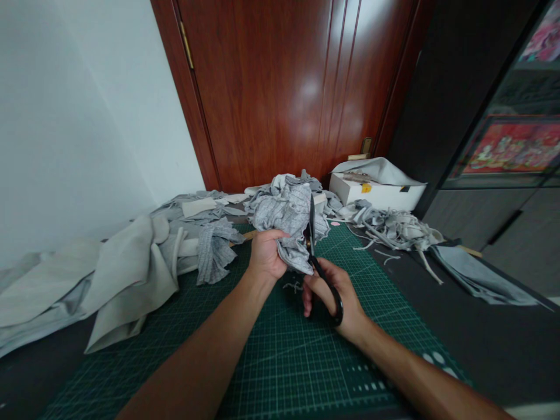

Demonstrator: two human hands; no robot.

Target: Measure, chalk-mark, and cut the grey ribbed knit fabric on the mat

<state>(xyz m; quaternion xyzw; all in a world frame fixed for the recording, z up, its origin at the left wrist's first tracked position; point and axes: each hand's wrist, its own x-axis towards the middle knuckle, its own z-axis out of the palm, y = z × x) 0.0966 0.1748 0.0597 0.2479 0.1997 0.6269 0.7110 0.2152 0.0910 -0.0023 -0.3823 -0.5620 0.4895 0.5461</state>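
Note:
My left hand (268, 254) grips a bunched piece of grey patterned fabric (286, 213), holding it up above a green cutting mat (280, 361). Black-handled scissors (336, 303) are in my right hand (343, 294), their dark blades pointing up and away. The blades stand at the right side of the fabric, apart from each other near the pivot; whether cloth lies between them I cannot make out. Some small thread scraps (294, 286) lie on the mat below the hands.
Cream and grey cloth (126, 268) is heaped on the left, with a gathered grey patterned piece (216, 248) beside it. A white box (376, 192) stands at the back right. Before it lie tangled fabric strips (398, 227) and folded grey cloth (476, 274). A wooden door (271, 87) rises behind.

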